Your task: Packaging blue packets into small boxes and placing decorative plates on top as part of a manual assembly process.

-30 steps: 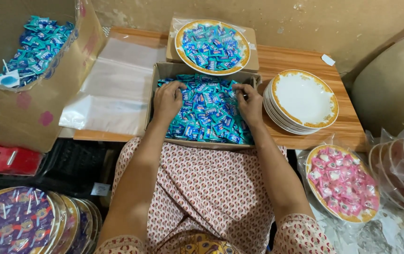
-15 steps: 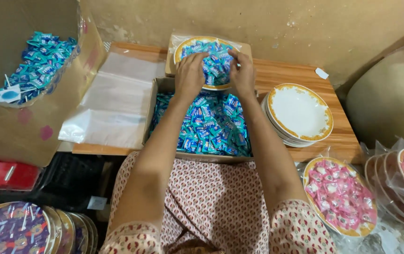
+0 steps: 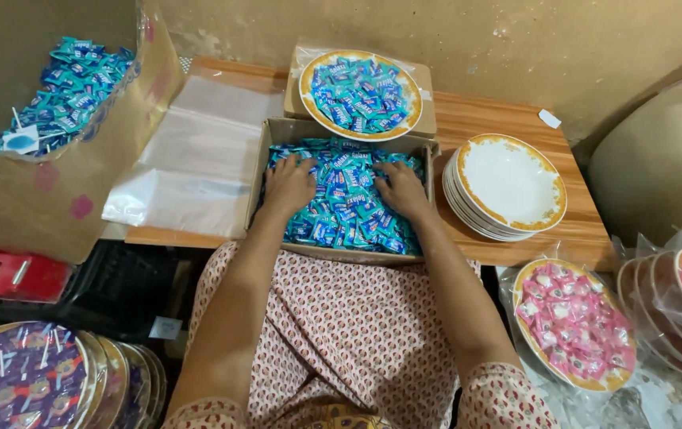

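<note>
A shallow cardboard box point(image 3: 260, 171) on the wooden table holds a heap of blue wrapped candies point(image 3: 345, 199). My left hand point(image 3: 289, 184) lies palm down on the candies at the box's left side. My right hand point(image 3: 401, 189) rests on them at the right side, fingers curled into the pile. Whether either hand has candies gripped is hidden. Just behind the box, a gold-rimmed plate point(image 3: 361, 94) filled with the same blue candies sits on a smaller carton.
A stack of empty gold-rimmed plates point(image 3: 509, 184) stands right of the box. Clear plastic bags point(image 3: 198, 155) lie to the left, beside a big carton of blue candies point(image 3: 63, 95). Bagged plates of pink candies point(image 3: 575, 326) lie lower right, purple ones point(image 3: 23, 377) lower left.
Both hands have come back from the filled plate at the rear and now rest on the candies in the box. One second ago they were also in the box.
</note>
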